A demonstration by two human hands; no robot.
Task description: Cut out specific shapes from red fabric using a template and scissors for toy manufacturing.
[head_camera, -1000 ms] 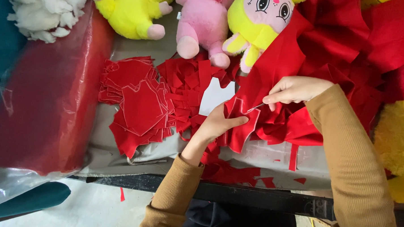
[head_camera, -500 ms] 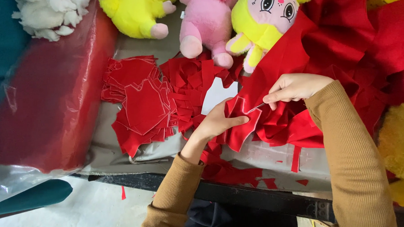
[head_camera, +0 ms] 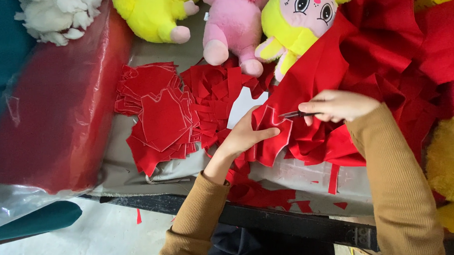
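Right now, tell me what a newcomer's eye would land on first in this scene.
First, the sheet of bright red fabric spread over the right of the table, where the right hand works small scissors into a piece that the left hand steadies. Next, the stack of cut red fabric shapes at centre left. Along the far edge sit a yellow plush toy and a pink plush toy.

Upper left of the frame: white stuffing [head_camera: 57, 18] above a plastic-wrapped red roll [head_camera: 60, 113]. Along the top: yellow plush toy [head_camera: 152, 14], pink plush toy [head_camera: 233, 26], yellow-hooded doll [head_camera: 303, 14]. Left of centre on the desk [head_camera: 117, 161]: stack of cut red pieces [head_camera: 158, 117]. Right edge: yellow fuzzy plush [head_camera: 452, 175].
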